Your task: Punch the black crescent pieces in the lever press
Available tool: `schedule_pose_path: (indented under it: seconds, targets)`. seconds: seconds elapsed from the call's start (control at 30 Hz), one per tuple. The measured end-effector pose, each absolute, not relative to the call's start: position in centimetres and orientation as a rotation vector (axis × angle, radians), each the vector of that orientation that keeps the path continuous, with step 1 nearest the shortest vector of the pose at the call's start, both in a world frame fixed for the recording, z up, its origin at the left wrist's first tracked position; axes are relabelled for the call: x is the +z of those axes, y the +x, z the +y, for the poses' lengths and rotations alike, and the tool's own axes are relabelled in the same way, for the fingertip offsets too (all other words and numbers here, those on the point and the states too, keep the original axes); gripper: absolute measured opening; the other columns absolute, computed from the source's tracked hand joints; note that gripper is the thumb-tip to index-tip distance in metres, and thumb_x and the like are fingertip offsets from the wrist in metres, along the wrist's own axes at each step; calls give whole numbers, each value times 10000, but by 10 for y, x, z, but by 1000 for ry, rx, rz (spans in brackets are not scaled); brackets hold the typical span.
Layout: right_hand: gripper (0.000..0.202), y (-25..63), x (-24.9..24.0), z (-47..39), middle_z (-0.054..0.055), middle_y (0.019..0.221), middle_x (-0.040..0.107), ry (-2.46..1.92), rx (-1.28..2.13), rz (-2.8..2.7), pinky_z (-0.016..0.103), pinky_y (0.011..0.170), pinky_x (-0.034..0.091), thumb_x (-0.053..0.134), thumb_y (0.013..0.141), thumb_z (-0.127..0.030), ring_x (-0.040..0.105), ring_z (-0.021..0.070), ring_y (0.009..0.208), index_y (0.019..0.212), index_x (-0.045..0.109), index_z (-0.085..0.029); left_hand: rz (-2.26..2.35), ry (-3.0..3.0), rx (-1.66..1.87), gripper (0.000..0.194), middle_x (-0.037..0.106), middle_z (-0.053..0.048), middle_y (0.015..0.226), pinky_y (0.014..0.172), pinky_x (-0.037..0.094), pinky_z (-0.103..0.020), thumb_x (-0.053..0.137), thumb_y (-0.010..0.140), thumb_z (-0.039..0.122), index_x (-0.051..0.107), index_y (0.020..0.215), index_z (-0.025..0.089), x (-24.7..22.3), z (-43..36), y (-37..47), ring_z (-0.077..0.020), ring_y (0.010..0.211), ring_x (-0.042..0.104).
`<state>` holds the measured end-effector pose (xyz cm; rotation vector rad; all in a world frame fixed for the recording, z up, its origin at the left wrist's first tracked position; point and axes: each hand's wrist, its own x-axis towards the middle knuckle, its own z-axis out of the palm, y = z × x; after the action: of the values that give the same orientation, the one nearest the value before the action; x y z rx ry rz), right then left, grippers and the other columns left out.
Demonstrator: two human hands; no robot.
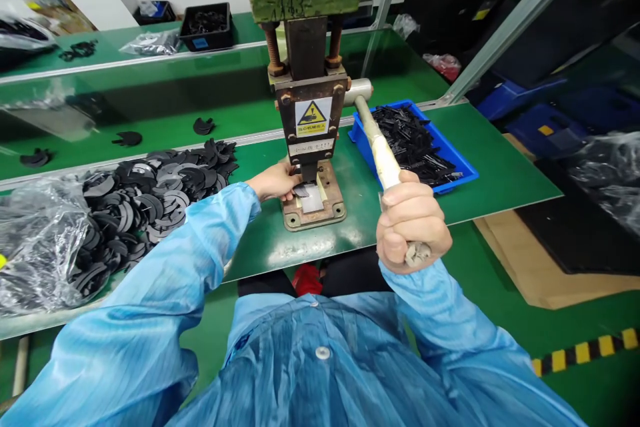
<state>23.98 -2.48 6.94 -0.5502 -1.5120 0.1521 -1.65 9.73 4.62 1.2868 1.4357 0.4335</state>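
A green hand press stands on the green table in front of me. My right hand is wrapped round its lever, whose grip is covered in pale wrapping. My left hand pinches a small dark curved plastic piece at the foot of the press ram, over the metal base plate. Part of that piece is hidden by the fingers and the ram. To the left of my left hand lies a heap of dark curved plastic pieces.
A blue bin full of thin black parts stands right of the press. Clear plastic bagging lies at the left. Several loose pieces, including one curved piece, lie behind the heap. A black bin sits on the rear shelf.
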Motion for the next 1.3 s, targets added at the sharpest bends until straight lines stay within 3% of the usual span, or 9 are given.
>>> schedule_pose_path:
  seconds: [0.3,0.6,0.73,0.87,1.07,1.3]
  targets:
    - [185,238,80,-25,-59,733,656,-485,33,-1543,621,1117,629,722,911,-376,729,193,877,788,612,-292,1437,1253,476,313,701,-12,648,426,455,-213,843,940,341,681,1156,180,51,82,-15,-146,427,635]
    - [196,241,77,-22,-57,760,664,-426,26,-1574,554,1127,621,709,930,-355,740,175,929,790,596,-277,1484,1255,443,237,582,14,530,399,343,-213,930,851,296,743,947,185,48,93,-14,-114,388,498]
    - [175,239,76,-21,-57,755,666,-431,28,-1547,558,1125,616,716,918,-349,743,182,919,795,610,-284,1511,1200,442,199,574,29,527,399,361,-193,849,941,316,721,1034,196,46,88,-11,-110,383,518]
    - [113,241,76,-21,-50,768,678,-423,52,-1558,554,1156,603,708,914,-336,748,189,940,830,640,-303,1491,1137,503,229,611,34,573,430,460,-186,760,1020,378,637,1113,208,42,74,-13,-129,416,610]
    - [121,242,76,-21,-44,787,692,-412,49,-1581,565,1177,603,723,910,-351,754,191,959,837,642,-299,1457,1028,629,282,671,5,673,505,565,-209,674,1075,403,533,937,202,37,58,-18,-123,502,683]
    - [98,239,75,-23,-62,768,687,-466,88,-1527,643,1163,607,755,858,-338,748,221,926,822,665,-322,1545,1123,582,318,639,17,571,433,445,-183,751,1024,348,536,840,204,36,65,-11,-105,422,600]
